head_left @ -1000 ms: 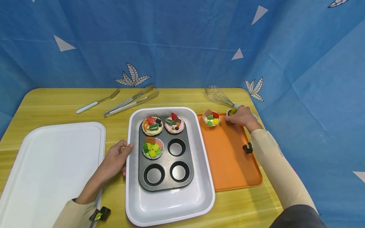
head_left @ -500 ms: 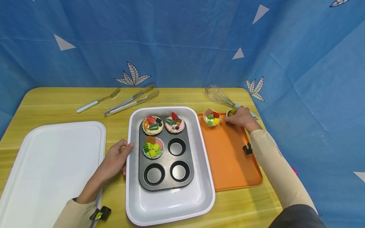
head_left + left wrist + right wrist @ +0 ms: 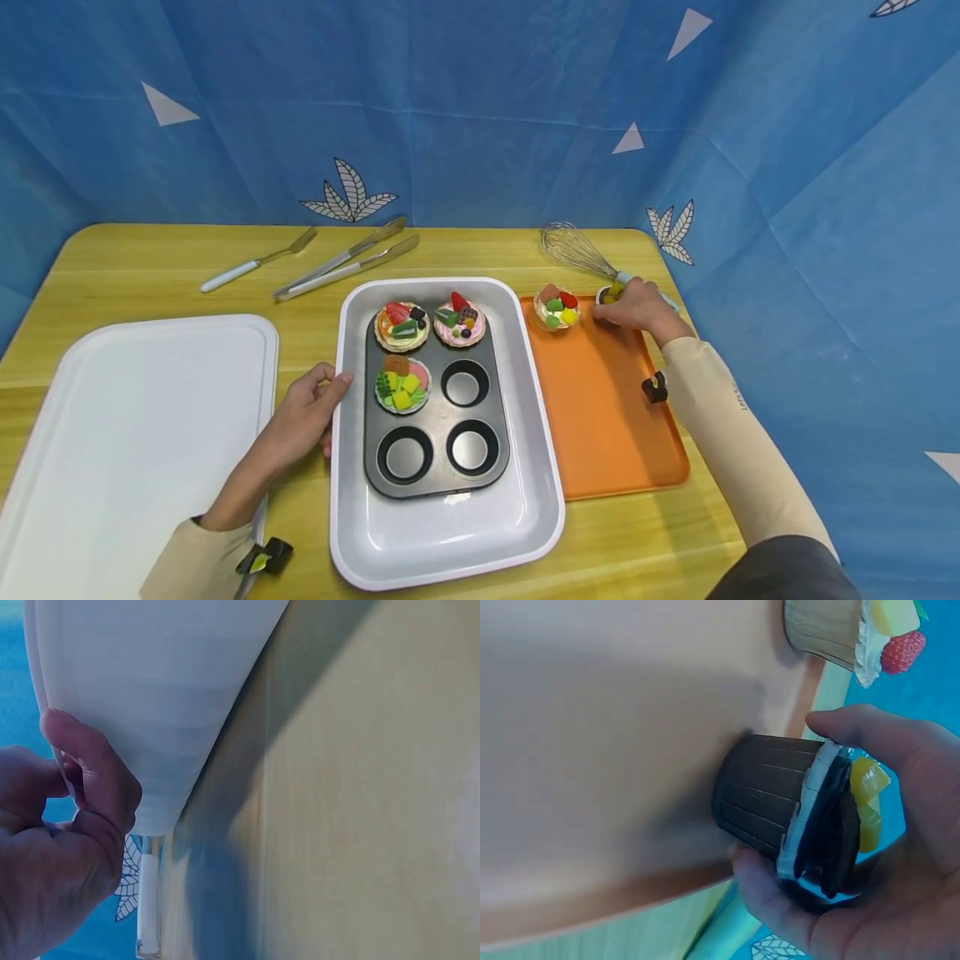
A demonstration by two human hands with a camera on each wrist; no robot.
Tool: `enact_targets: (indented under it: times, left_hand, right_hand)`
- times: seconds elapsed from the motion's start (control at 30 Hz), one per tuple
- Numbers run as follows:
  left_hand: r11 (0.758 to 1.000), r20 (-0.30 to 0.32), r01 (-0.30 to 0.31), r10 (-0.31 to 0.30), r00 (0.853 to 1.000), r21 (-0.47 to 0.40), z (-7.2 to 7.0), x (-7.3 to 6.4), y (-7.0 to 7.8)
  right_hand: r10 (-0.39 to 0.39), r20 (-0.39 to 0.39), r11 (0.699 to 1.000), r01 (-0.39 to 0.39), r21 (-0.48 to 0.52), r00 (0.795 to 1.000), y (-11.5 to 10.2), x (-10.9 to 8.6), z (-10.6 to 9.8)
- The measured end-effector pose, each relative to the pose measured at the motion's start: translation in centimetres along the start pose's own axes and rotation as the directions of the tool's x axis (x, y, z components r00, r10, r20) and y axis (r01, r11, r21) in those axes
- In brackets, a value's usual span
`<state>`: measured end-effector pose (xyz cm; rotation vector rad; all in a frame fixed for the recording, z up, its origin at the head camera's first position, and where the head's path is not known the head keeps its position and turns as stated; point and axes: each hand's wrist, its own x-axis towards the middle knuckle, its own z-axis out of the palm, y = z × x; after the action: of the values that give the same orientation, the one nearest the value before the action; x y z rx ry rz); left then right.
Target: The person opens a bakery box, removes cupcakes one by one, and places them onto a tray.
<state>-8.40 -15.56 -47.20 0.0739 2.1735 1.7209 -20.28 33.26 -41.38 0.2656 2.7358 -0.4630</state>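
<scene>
My left hand (image 3: 303, 414) pinches the left rim of a deep white tray (image 3: 420, 550); in the left wrist view, thumb and finger meet on its edge. A grey muffin tin (image 3: 438, 423) lies inside. Three decorated cupcakes fill its two back cups and the middle left cup. At the back right corner of the orange tray (image 3: 603, 425), my right hand (image 3: 641, 307) grips a dark brown cupcake (image 3: 769, 791) with yellow fruit on top, thumb and fingers on opposite sides. The cupcake's base appears to touch the orange tray. Beside it sits another cupcake (image 3: 557, 308) with a pale case.
A whisk (image 3: 573, 250) lies behind the right hand, partly hidden by it. At the back left are a fork (image 3: 258, 262) and tongs (image 3: 345, 271). A flat white tray (image 3: 161, 433) lies on the left. Blue cloth (image 3: 480, 108) hangs behind the table.
</scene>
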Motion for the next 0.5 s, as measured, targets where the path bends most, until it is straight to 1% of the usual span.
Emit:
enact_targets:
  times: [0.1, 0.23, 0.33, 0.4, 0.5]
  left_hand:
    - [1.000, 0.001, 0.002, -0.002, 1.000, 0.001, 0.0, 0.0, 0.0]
    - [1.000, 0.002, 0.007, -0.007, 1.000, -0.002, 0.0, 0.0, 0.0]
    - [1.000, 0.007, 0.011, -0.011, 1.000, -0.005, 0.0, 0.0, 0.0]
    - [1.000, 0.011, 0.012, -0.012, 1.000, -0.007, 0.0, -0.1, 0.1]
    - [1.000, 0.013, 0.008, -0.008, 1.000, -0.010, 0.0, 0.0, 0.1]
  right_hand:
    - [-0.002, 0.016, 1.000, 0.002, 0.003, 1.000, -0.2, -0.3, -0.3]
    - [0.017, 0.057, 1.000, -0.018, 0.012, 0.998, -0.6, -0.9, -0.7]
    - [0.017, 0.072, 1.000, -0.017, -0.008, 0.997, -1.0, -1.4, -1.1]
    - [0.010, 0.057, 1.000, -0.008, -0.030, 0.998, -1.3, -1.8, -1.6]
    - [-0.006, -0.002, 0.999, 0.006, -0.049, 1.000, -2.4, -2.5, -2.4]
